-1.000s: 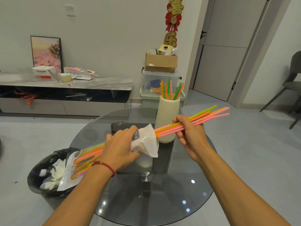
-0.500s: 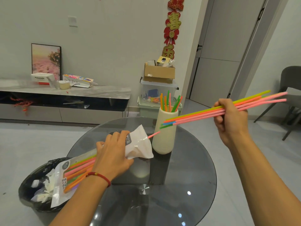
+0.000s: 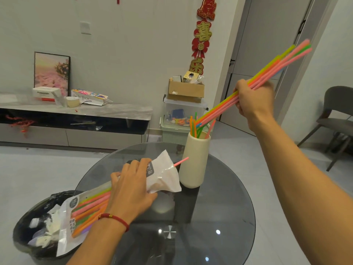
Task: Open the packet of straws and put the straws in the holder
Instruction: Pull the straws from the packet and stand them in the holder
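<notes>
The right hand (image 3: 253, 99) grips a bundle of long pink, yellow, orange and green plastic straws (image 3: 271, 68), raised and tilted, its lower ends just above the mouth of the tall cream cylindrical holder (image 3: 193, 163), which stands near the far edge of the round dark glass bench (image 3: 219, 226) with a few straws upright inside. The left hand (image 3: 131, 190) holds the crumpled white and clear plastic straw packet (image 3: 160, 175) at the bench's left edge; one pink straw pokes from its open end, touching the holder's side.

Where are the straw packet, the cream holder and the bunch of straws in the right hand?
straw packet (image 3: 162, 175): head view, crumpled white open end.
cream holder (image 3: 193, 165): head view, middle of its side wall.
bunch of straws (image 3: 219, 107): head view, shafts below the hand.
</notes>
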Action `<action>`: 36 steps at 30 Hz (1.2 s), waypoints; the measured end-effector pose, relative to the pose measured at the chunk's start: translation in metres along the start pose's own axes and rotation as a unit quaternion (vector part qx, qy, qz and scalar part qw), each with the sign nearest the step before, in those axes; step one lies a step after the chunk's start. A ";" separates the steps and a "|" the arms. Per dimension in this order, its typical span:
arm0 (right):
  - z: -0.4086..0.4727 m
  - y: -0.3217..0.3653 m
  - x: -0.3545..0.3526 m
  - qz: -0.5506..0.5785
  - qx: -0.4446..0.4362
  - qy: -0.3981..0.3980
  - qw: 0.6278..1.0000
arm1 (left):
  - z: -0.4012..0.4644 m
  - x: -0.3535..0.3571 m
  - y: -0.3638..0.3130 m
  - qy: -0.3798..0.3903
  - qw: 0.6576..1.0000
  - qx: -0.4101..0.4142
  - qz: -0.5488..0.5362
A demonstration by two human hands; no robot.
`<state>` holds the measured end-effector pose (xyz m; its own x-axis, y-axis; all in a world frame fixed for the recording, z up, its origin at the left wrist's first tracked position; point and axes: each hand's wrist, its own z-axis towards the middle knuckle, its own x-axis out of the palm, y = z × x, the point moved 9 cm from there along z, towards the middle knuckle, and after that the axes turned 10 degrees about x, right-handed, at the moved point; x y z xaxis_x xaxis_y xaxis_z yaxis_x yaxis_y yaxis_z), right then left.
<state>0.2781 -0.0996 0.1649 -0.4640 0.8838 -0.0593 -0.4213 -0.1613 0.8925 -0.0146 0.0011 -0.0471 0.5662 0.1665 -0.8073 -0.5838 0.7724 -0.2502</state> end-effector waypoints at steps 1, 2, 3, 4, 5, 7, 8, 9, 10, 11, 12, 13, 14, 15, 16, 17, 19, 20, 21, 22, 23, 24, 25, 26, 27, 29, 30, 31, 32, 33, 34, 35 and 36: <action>0.001 0.005 0.005 -0.014 -0.008 0.002 1.000 | 0.000 0.000 -0.001 0.000 1.000 0.002 0.000; 0.001 0.011 0.008 -0.024 -0.020 0.001 1.000 | -0.001 0.000 -0.001 0.000 1.000 0.005 -0.002; 0.001 0.018 0.008 -0.030 -0.037 -0.002 0.999 | -0.002 0.000 -0.001 0.001 1.000 0.006 -0.004; 0.001 0.027 0.007 -0.034 -0.056 -0.008 0.998 | -0.003 0.000 -0.001 0.001 1.000 0.009 -0.006; 0.001 0.035 0.006 -0.041 -0.073 -0.014 0.996 | -0.003 -0.001 -0.001 0.000 1.000 0.010 -0.008; 0.002 0.046 0.000 -0.053 -0.089 -0.020 0.994 | -0.004 -0.002 0.001 -0.002 1.000 0.009 -0.009; 0.003 0.048 -0.002 -0.050 -0.085 -0.015 0.995 | -0.004 -0.002 0.002 -0.003 1.000 0.009 -0.009; 0.005 0.048 -0.004 -0.045 -0.077 -0.006 0.996 | -0.004 -0.002 0.002 -0.005 1.000 0.010 -0.009; 0.008 0.045 -0.004 -0.044 -0.065 0.003 0.997 | -0.004 -0.002 0.002 -0.006 1.000 0.010 -0.009; 0.009 0.041 -0.003 -0.053 -0.053 0.009 0.997 | -0.004 -0.002 0.002 -0.006 1.000 0.009 -0.011; 0.011 0.035 -0.001 -0.068 -0.042 0.014 0.997 | -0.004 -0.001 0.002 -0.004 1.000 0.010 -0.013; 0.012 0.029 0.002 -0.083 -0.033 0.020 0.996 | -0.004 0.000 0.000 -0.002 1.000 0.011 -0.014; 0.012 0.023 0.007 -0.090 -0.026 0.027 0.995 | -0.004 0.000 -0.001 -0.001 1.000 0.010 -0.017; 0.012 0.017 0.011 -0.090 -0.018 0.032 0.995 | -0.004 0.001 -0.002 -0.001 1.000 0.011 -0.019; 0.013 0.014 0.014 -0.086 -0.013 0.035 0.996 | -0.004 0.001 -0.003 -0.003 1.000 0.012 -0.021; 0.013 0.012 0.017 -0.085 -0.010 0.036 0.996 | -0.005 0.002 -0.004 -0.003 1.000 0.012 -0.022; 0.016 0.015 0.019 -0.090 -0.017 0.033 0.995 | -0.004 0.002 -0.005 -0.003 1.000 0.014 -0.022; 0.018 0.017 0.021 -0.098 -0.025 0.033 0.994 | -0.004 0.003 -0.005 -0.003 1.000 0.014 -0.020; 0.019 0.020 0.024 -0.110 -0.037 0.034 0.993 | -0.003 0.002 -0.005 -0.005 1.000 0.014 -0.018; 0.020 0.023 0.028 -0.127 -0.051 0.036 0.990 | -0.002 0.002 -0.004 -0.006 1.000 0.013 -0.018; 0.020 0.024 0.032 -0.145 -0.061 0.038 0.987 | -0.002 0.003 -0.004 -0.004 1.000 0.011 -0.019; 0.021 0.023 0.036 -0.159 -0.065 0.039 0.984 | -0.002 0.004 -0.004 -0.003 1.000 0.013 -0.019; 0.023 0.020 0.041 -0.169 -0.061 0.045 0.983 | -0.003 0.005 -0.005 -0.002 1.000 0.014 -0.018; 0.024 0.014 0.047 -0.178 -0.052 0.054 0.981 | -0.002 0.005 -0.005 0.000 1.000 0.014 -0.017; 0.025 0.007 0.053 -0.190 -0.041 0.064 0.979 | -0.002 0.006 -0.005 0.001 1.000 0.014 -0.016; 0.025 -0.013 0.067 -0.222 -0.018 0.092 0.970 | -0.002 0.008 -0.005 0.003 1.000 0.013 -0.019; 0.025 -0.024 0.073 -0.239 -0.005 0.112 0.965 | -0.002 0.008 -0.006 0.003 1.000 0.013 -0.019; 0.024 -0.036 0.080 -0.250 0.011 0.137 0.958 | -0.002 0.008 -0.006 0.003 1.000 0.013 -0.019; 0.023 -0.047 0.085 -0.256 0.028 0.160 0.953 | -0.001 0.008 -0.006 0.003 1.000 0.013 -0.019; 0.022 -0.055 0.088 -0.256 0.044 0.179 0.949 | -0.002 0.008 -0.006 0.002 1.000 0.014 -0.019; 0.022 -0.061 0.090 -0.254 0.056 0.190 0.947 | -0.001 0.008 -0.007 0.002 1.000 0.015 -0.019; 0.022 -0.065 0.090 -0.252 0.063 0.194 0.946 | -0.002 0.008 -0.007 0.004 1.000 0.016 -0.019; 0.022 -0.067 0.090 -0.251 0.065 0.192 0.946 | -0.002 0.008 -0.007 0.005 1.000 0.017 -0.018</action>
<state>0.2822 0.0005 0.1093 -0.4895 0.6060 -0.6270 -0.5763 0.3148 0.7542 -0.0066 -0.0041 -0.0527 0.5804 0.1334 -0.8033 -0.5441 0.7975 -0.2607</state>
